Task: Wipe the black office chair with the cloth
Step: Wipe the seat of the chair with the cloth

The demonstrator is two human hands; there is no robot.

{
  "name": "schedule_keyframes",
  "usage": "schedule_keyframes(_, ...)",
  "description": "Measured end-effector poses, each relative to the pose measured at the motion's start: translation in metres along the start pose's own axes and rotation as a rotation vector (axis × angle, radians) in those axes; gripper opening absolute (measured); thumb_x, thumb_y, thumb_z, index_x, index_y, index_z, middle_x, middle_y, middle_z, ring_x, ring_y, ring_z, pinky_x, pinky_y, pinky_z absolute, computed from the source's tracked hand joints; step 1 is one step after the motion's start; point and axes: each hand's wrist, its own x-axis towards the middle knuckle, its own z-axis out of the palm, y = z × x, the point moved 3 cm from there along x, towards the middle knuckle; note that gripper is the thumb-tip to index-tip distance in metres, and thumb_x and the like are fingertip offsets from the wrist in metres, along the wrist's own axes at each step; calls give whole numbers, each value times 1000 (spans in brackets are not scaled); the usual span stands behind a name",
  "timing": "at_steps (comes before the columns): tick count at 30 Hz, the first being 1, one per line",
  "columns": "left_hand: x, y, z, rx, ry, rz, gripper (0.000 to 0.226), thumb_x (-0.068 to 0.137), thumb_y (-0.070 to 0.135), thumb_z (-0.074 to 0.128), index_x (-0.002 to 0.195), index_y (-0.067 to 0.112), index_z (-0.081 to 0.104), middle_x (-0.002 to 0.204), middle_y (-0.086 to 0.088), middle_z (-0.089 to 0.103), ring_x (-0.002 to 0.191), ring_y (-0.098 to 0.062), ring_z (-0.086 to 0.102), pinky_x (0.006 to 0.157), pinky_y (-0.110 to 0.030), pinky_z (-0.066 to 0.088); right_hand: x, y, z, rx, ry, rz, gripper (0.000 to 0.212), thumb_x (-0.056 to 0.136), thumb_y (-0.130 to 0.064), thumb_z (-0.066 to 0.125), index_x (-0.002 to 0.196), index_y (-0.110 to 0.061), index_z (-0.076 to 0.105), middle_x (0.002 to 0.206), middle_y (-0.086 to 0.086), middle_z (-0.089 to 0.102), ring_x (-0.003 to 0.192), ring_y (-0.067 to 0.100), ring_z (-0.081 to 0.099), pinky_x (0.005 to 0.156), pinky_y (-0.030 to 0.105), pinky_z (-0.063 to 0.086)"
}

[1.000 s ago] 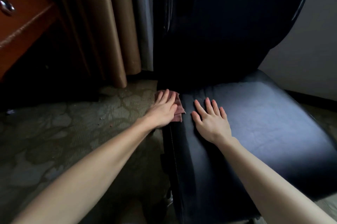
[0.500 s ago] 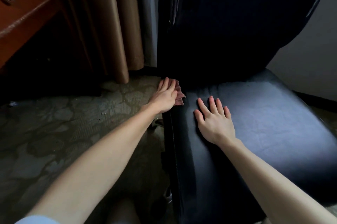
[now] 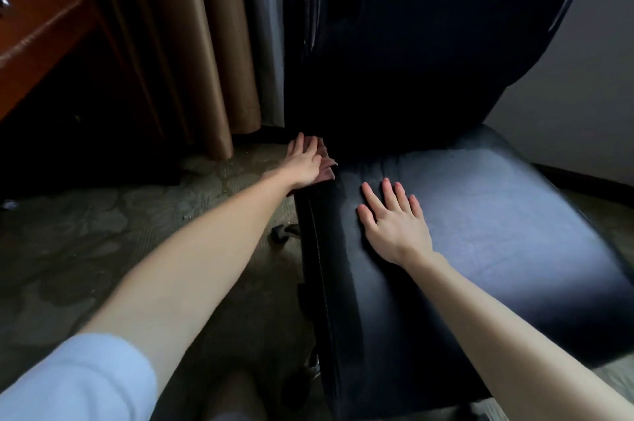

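The black office chair (image 3: 497, 214) fills the centre and right, its padded seat towards me and its tall backrest rising behind. A small reddish cloth (image 3: 327, 166) lies at the seat's rear left corner, where seat and backrest meet. My left hand (image 3: 305, 161) presses flat on the cloth and hides most of it. My right hand (image 3: 394, 220) rests palm down on the seat with fingers spread, holding nothing, a short way right of the cloth.
Brown curtains (image 3: 206, 43) hang behind the chair on the left. A reddish wooden desk (image 3: 37, 19) stands at the far left with dark space beneath. Patterned carpet (image 3: 103, 232) covers the floor. A chair caster (image 3: 284, 232) shows under the seat's left edge. A pale wall (image 3: 583, 77) is at the right.
My left hand has slid the cloth back along the seat's left edge to the corner by the backrest. My right hand has stayed in place on the seat.
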Motion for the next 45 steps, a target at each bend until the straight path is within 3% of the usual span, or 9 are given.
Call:
schedule_keyframes(6,-18,0,7,-47,-2,80,54,109,27,26,159,15,8,166,-11,-6,153,-28,-8,120,-33,-3,6,-7,2,2,8,48,55,101,-51,15,155,-39,7,165,1,-2,151,19,-9,122,41,-4)
schedule_keyframes(11,-91,-16,35,-135,28,175,53,108,27,33,158,22,16,166,4,-1,152,-13,-6,118,-24,-2,5,-7,2,0,14,43,55,102,-50,15,155,-38,6,165,2,-2,151,19,-9,122,40,-4)
schedule_keyframes(14,-100,-19,46,-175,33,172,53,108,33,30,158,29,12,165,11,-8,150,-7,-12,120,-29,-2,1,-5,1,-6,12,21,55,102,-48,16,155,-38,6,165,1,-2,151,19,-8,122,39,-4)
schedule_keyframes(20,-14,-12,20,-261,95,73,56,107,30,33,159,18,15,167,-6,-9,154,-24,1,124,-43,12,-1,-2,1,-7,-3,-4,55,103,-48,16,155,-39,5,165,0,-5,151,18,-11,122,38,-5)
schedule_keyframes(26,17,-6,9,-309,99,98,55,107,23,36,157,10,19,166,-13,6,154,-29,2,124,-44,7,5,-4,0,16,15,13,55,102,-49,16,155,-40,6,165,0,-3,151,19,-9,122,39,-4)
schedule_keyframes(36,-59,-28,54,-518,122,121,54,107,34,35,158,34,14,164,15,-15,152,-11,-6,124,-44,7,-6,2,-1,1,6,-39,54,102,-48,16,155,-40,5,165,-2,-4,151,16,-10,122,36,-5)
schedule_keyframes(40,-27,-24,36,-636,103,60,59,104,35,38,158,29,16,165,11,-12,152,-21,14,121,-47,26,-7,5,-3,-14,-18,-55,54,103,-47,16,155,-41,3,165,-3,-6,151,15,-12,121,35,-7)
schedule_keyframes(43,0,-17,17,-667,151,75,55,107,13,37,158,16,17,163,8,-5,135,-25,45,96,-39,55,-4,3,-3,-13,-15,-49,54,103,-47,16,155,-40,4,165,-2,-6,151,16,-12,122,36,-6)
schedule_keyframes(45,7,-10,9,-648,155,40,53,108,18,35,158,15,18,166,3,0,144,-27,34,112,-43,40,0,1,-3,-4,-11,-29,54,103,-48,16,155,-40,4,165,-1,-6,151,17,-12,122,37,-6)
